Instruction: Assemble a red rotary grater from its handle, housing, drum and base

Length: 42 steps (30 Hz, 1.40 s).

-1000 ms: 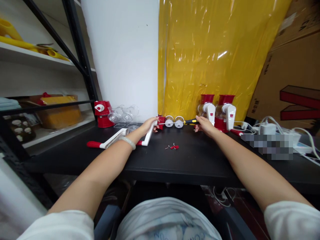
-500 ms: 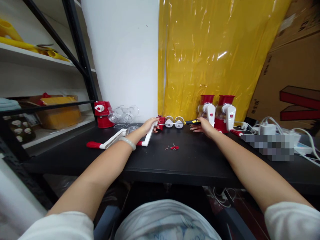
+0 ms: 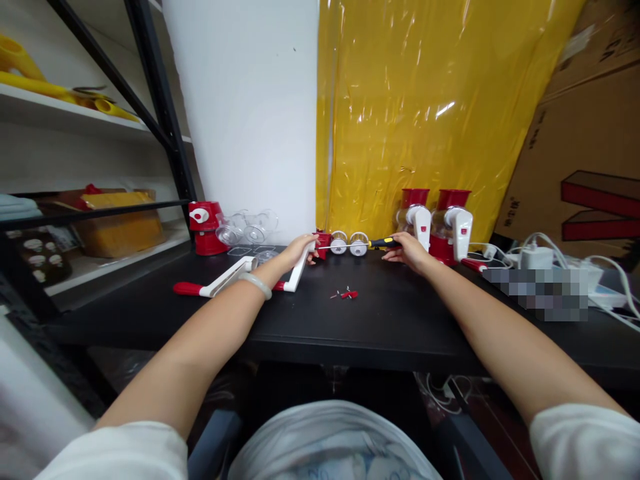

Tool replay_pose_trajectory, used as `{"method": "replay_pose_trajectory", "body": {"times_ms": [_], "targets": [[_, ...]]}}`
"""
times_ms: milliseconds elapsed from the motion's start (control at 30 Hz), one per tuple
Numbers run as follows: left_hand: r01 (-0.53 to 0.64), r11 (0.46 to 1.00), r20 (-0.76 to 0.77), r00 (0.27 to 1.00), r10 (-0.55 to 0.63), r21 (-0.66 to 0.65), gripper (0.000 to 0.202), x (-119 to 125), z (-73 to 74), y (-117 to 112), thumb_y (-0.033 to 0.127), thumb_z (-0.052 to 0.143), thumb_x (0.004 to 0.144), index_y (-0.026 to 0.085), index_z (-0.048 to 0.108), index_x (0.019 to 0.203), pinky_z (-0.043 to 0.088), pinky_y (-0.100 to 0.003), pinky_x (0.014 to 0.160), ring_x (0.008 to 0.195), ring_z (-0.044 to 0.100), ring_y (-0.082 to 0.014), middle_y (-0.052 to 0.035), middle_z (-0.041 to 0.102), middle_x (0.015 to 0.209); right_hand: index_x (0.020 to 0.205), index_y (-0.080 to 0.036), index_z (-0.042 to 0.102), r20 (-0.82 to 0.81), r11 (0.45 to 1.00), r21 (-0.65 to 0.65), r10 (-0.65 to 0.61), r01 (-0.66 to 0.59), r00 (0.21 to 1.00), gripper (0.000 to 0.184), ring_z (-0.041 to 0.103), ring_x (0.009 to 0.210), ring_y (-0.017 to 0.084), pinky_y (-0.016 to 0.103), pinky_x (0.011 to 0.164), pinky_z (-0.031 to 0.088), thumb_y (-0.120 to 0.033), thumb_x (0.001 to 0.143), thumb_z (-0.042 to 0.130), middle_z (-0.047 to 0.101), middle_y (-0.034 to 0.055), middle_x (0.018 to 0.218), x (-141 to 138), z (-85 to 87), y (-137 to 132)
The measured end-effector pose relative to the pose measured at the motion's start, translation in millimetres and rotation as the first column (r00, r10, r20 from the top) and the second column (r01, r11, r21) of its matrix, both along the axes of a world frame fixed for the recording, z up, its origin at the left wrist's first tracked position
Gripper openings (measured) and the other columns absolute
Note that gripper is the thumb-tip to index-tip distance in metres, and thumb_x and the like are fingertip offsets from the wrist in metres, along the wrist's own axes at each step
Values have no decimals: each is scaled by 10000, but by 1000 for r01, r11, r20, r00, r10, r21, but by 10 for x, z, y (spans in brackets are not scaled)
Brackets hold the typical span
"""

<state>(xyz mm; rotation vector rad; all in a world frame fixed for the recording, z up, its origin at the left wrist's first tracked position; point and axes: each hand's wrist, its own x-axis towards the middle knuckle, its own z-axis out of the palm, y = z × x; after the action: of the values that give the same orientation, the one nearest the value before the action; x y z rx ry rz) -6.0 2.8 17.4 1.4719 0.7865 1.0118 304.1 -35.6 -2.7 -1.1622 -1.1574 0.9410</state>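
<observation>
My left hand [image 3: 301,252] is closed around the upper end of a white crank handle [image 3: 297,275] with a red grip, which slants down to the left. In my right hand [image 3: 407,252] is a screwdriver [image 3: 381,243] with a black and yellow handle, held level. Its long thin shaft points left and reaches the crank's upper end; the exact contact is too small to make out. Below, small screws and a red piece [image 3: 349,295] lie on the black table [image 3: 380,327]. Another white crank handle [image 3: 227,277] with a red grip lies by my left forearm.
Two red and white rotary graters [image 3: 453,227] stand at the back right. White round drums [image 3: 358,245] sit behind the screwdriver. Clear plastic parts [image 3: 250,228] and red housings [image 3: 207,230] are at the back left. White cables and chargers [image 3: 537,257] crowd the right side.
The screwdriver's handle end has risen slightly, and my right hand's fingers have shifted a little on it. My left hand keeps its hold on the crank handle.
</observation>
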Motion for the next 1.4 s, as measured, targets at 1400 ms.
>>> {"method": "replay_pose_trajectory", "body": {"times_ms": [1400], "targets": [[-26,1000,-18,1000,26,6,204,2,23,-48,332,517,855,147,543,772,390,-203,429,415,526,-108,0,562,500,962,-237,400,-32,1000,-3,21,-21,999,118,678,530,158,261,528,543,-206,857,442,664,-11,666,-19,4,-34]]}}
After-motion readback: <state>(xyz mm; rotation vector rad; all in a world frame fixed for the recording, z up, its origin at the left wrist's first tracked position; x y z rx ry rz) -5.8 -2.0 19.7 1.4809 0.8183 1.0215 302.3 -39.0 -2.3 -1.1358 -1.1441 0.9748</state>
